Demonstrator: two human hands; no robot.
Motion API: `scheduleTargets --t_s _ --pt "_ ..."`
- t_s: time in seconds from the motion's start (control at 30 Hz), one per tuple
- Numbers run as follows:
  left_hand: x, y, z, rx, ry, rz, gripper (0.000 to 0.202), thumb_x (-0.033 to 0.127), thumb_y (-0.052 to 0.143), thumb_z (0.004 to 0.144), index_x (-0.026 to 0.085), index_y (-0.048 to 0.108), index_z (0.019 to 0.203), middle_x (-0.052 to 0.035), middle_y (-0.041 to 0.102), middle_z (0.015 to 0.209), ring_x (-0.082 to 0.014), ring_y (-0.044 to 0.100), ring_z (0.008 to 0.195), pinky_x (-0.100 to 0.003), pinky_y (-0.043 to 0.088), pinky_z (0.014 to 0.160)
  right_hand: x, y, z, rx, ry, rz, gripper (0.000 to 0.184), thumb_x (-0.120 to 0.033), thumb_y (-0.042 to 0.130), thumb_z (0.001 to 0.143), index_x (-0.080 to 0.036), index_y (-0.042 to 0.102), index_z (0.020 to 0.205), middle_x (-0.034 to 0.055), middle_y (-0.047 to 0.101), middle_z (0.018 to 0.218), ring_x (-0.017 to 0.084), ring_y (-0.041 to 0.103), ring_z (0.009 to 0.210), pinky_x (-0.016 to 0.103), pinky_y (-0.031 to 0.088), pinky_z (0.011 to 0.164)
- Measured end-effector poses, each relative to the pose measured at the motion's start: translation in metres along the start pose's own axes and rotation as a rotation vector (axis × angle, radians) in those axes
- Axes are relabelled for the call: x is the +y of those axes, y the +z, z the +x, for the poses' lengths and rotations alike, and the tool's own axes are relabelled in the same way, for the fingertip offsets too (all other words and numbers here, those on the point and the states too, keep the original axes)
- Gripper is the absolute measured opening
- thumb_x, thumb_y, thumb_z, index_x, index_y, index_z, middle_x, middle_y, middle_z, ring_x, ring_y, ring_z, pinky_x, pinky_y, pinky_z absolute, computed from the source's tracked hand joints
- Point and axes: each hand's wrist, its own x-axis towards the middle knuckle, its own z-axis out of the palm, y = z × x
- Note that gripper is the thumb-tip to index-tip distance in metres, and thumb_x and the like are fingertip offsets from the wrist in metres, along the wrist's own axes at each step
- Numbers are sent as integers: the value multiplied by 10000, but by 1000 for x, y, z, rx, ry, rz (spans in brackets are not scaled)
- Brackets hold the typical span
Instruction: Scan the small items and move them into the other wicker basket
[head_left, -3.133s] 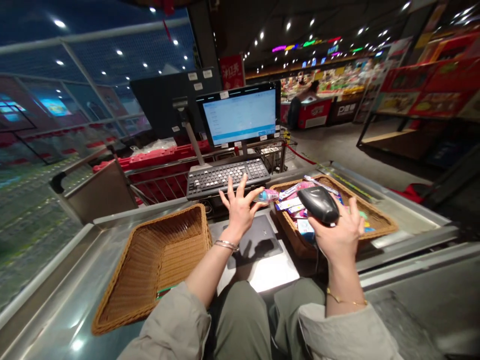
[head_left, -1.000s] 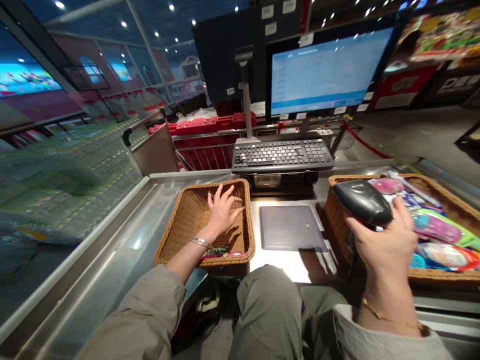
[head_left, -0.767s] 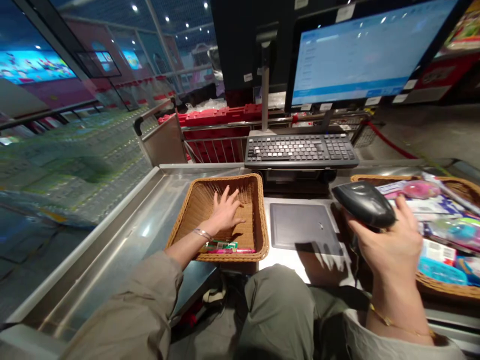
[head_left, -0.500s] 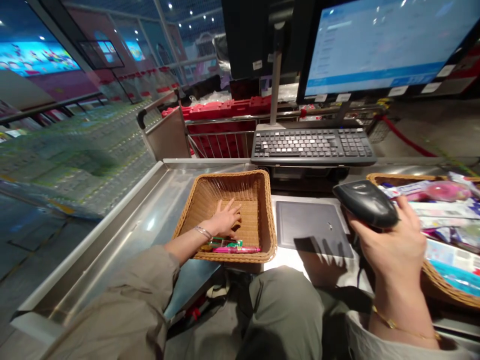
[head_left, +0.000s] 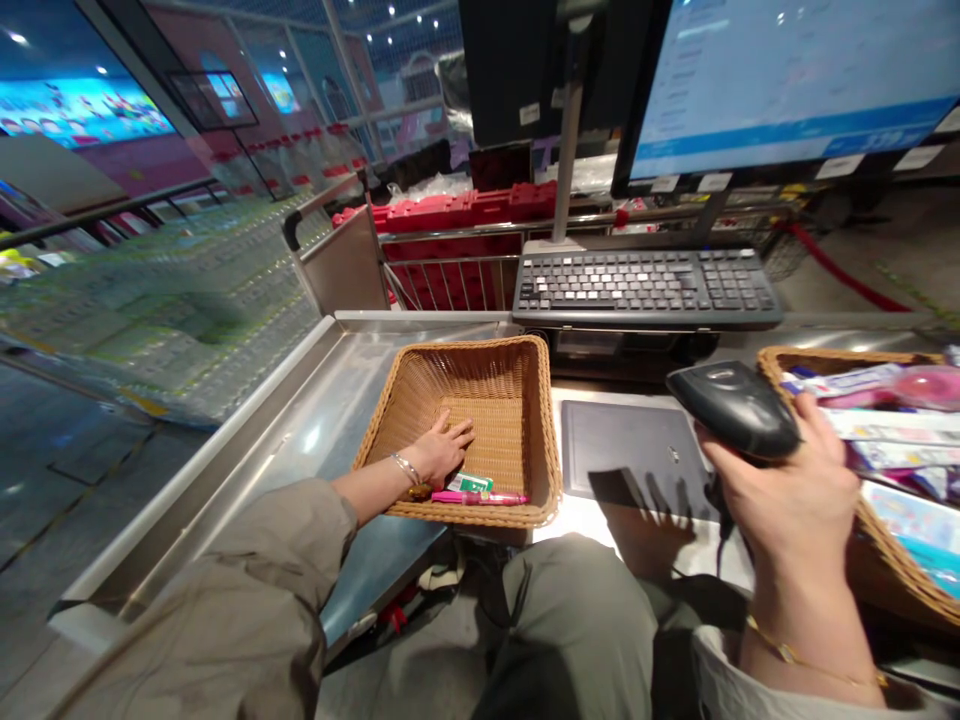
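Metal counter spans the foreground, with small ceiling lights far behind it; the left hand's fingers are loosely spread and reach down to the floor of a wicker basket; I cannot tell whether anything lies under the palm of that left hand. Just beside it, along the basket's near side, lie a pink pen and a small green-and-white card; a silver bracelet circles the wrist.

The right hand grips a black scanner and holds it up, nose toward the left; its thumb and fingers close around the handle, partly hidden; a thin gold bracelet sits below.

Between the hands lies a flat grey pad, a shadow across its near part; to the right, a second basket holds colourful packets; beyond are a black keyboard, a lit screen and red crates.
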Motion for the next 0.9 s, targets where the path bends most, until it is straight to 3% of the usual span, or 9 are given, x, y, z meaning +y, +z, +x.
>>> scheduleTargets --t_s 0.17,0.3,0.4,0.5,0.63,0.73,0.83,0.9 --pt "-7 -8 3 83 -5 57 546 154 808 660 236 724 1194 -148 542 1547 -359 371 1522 -678 44 1253 4 -2 -1 5 8 -3 673 -612 679 648 -225 768 1191 108 727 1266 377 548 1383 527 414 1191" --pt "-10 -14 4 39 -55 62 473 201 793 756 218 685 1217 -158 573 1516 -355 383 1516 -721 63 1227 6 -4 0 4 28 -21 664 -628 677 634 -243 772 1166 100 718 1296 374 547 1386 543 411 1186" --pt "-9 -16 6 1 21 95 443 196 800 758 211 677 1183 -155 569 1520 -335 372 1525 -717 43 1229 6 -5 0 5 26 -20 655 -615 675 637 -246 767 1171 99 714 1302 369 551 1381 533 416 1186" --pt "-5 -18 7 37 104 122 418 196 812 719 202 680 1116 -149 647 1427 -327 427 1490 -699 0 1243 8 -6 1 5 21 -11 644 -608 666 652 -242 768 1172 99 725 1282 364 550 1384 526 417 1186" --pt "-1 -25 7 145 128 162 328 271 787 727 181 647 1009 -113 764 1079 -322 649 1202 -678 -50 1256 14 -6 0 10 8 -11 657 -612 659 669 -221 764 1186 115 726 1283 368 536 1398 551 411 1184" --pt "0 -33 7 217 142 230 149 236 687 825 195 609 946 -46 734 910 -246 677 901 -663 -22 1269 19 -6 0 8 -2 -6 647 -616 649 678 -224 758 1182 112 721 1293 367 523 1409 562 404 1188" --pt "0 -42 6 265 172 302 62 176 629 879 204 604 928 -18 705 861 -209 639 832 -655 50 1275 23 -7 0 2 -17 -1 634 -610 641 691 -226 751 1183 112 715 1304 367 515 1415 570 397 1194" --pt "-1 -49 4 280 187 305 121 234 692 863 206 614 951 -19 705 886 -216 631 865 -658 99 1270 24 -7 0 -1 -20 0 635 -600 643 699 -216 745 1195 119 714 1306 369 507 1422 570 391 1199"
